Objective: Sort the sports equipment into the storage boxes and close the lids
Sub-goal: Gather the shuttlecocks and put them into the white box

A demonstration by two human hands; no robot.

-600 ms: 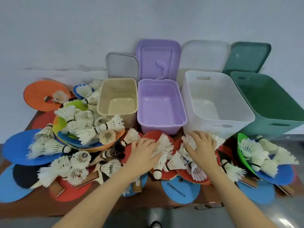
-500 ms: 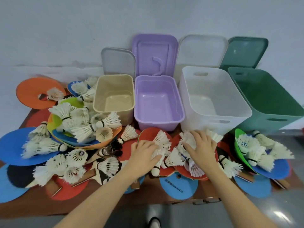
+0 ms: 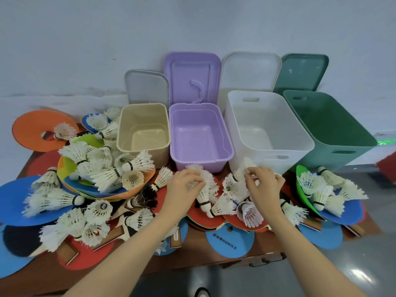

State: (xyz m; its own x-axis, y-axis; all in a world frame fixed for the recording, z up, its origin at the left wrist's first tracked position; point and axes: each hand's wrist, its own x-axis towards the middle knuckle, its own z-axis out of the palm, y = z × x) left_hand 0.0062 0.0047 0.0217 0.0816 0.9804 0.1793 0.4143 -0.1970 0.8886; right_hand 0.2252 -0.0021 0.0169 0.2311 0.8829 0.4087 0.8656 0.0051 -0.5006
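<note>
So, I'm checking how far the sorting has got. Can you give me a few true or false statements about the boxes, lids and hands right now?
1. All four boxes hold nothing. True.
2. The purple box has its lid shut. False: its lid stands open behind it.
3. The left hand pinches a shuttlecock. True.
4. The green box sits between the beige and purple ones. False: it is at the far right, beside the white box.
5. The right hand rests inside the white box. False: it is among shuttlecocks in front of the box.
</note>
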